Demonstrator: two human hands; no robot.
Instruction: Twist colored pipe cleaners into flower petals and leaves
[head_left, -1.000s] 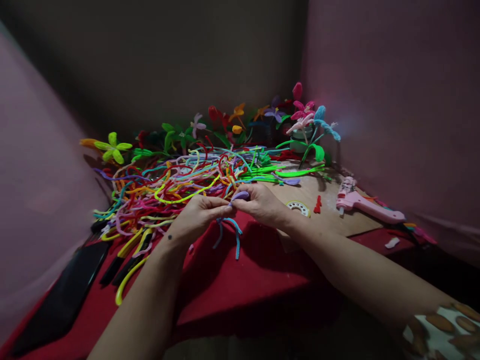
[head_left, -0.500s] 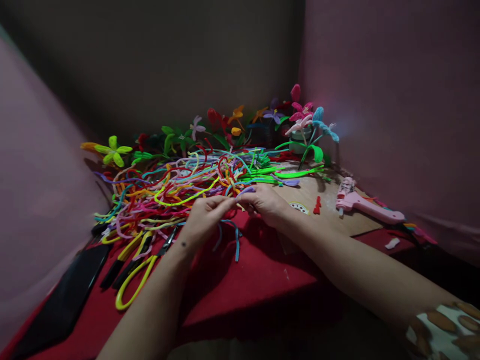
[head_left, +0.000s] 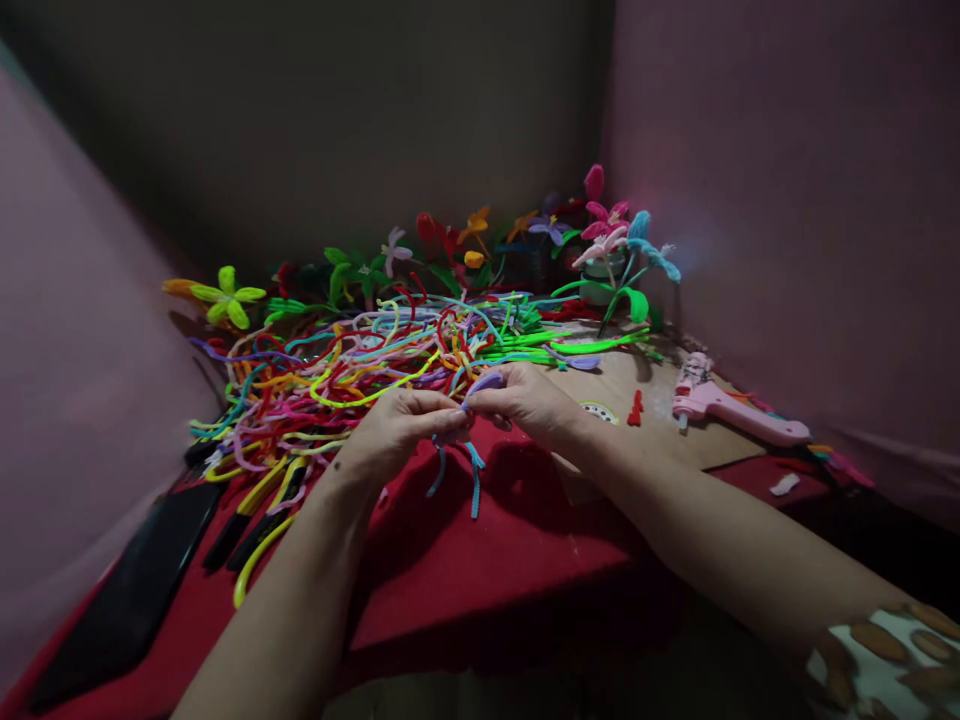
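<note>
1. The left hand has its thumb and fingers pinched together at the lower end of a small purple loop.
2. The right hand meets it, fingers likewise closed in a pinch on the same loop, whose rounded top shows above them.
3. The loop is held above the near edge of a big tangle of fuzzy craft stems, in front of the person.
4. Beneath the hands, light blue strips hang or lie over the red cloth on the bench; which, I cannot tell.
5. Near the right forearm, a roll of tape and a small red piece rest on brown cardboard, with a pink glue gun farther right.
6. Fuzzy flowers stand behind the tangle.
7. A flat black object lies at left.
</note>
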